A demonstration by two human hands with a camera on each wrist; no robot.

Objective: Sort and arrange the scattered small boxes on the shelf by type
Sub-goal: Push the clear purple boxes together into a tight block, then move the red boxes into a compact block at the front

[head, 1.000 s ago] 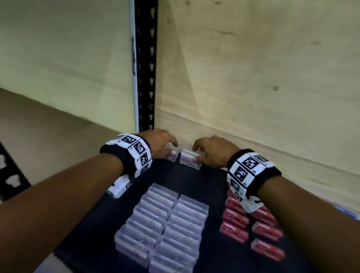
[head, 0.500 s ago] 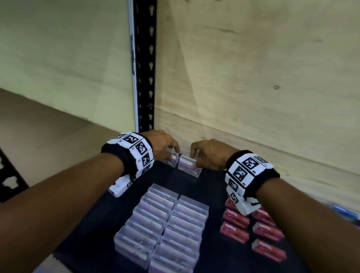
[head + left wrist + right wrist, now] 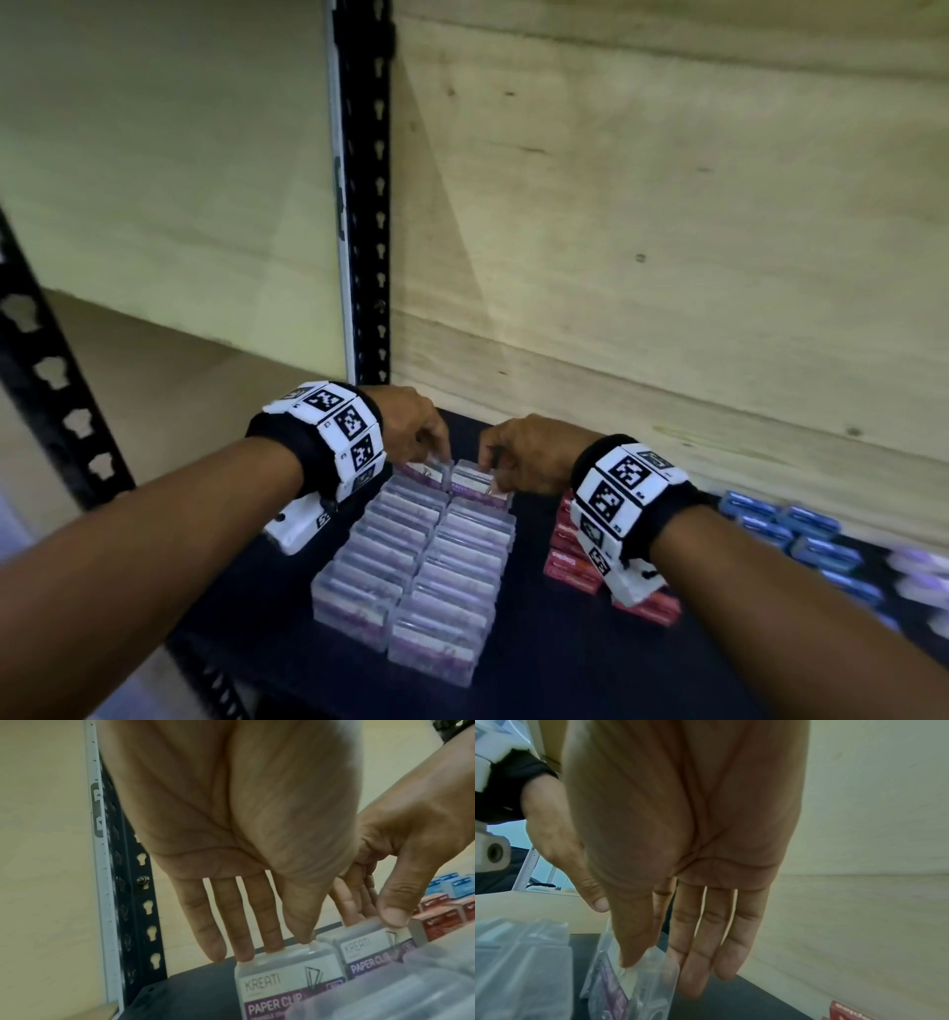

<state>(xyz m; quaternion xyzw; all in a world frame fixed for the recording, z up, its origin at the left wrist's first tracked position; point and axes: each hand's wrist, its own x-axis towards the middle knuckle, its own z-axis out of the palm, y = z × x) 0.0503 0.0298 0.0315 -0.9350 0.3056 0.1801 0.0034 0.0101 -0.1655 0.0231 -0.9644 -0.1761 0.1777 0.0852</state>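
Two columns of clear paper clip boxes (image 3: pixel 426 565) with purple labels stand on the black shelf (image 3: pixel 539 668). At the far end of the left column, my left hand (image 3: pixel 441 457) pinches a clear box (image 3: pixel 426 472), thumb in front and fingers behind; its label shows in the left wrist view (image 3: pixel 287 979). Beside it, my right hand (image 3: pixel 493 462) pinches a second clear box (image 3: pixel 480 485) at the far end of the right column, with the thumb on its near top edge (image 3: pixel 634 983). The two held boxes sit side by side, touching the rows.
Red boxes (image 3: pixel 570 560) lie in rows to the right of the clear ones, partly under my right wrist. Blue boxes (image 3: pixel 801 534) sit further right. A black perforated upright (image 3: pixel 364 205) and the wooden back wall (image 3: pixel 667 257) close off the rear.
Both hands have drawn their clear boxes from the shelf's back edge toward me, up against the far ends of the two columns.
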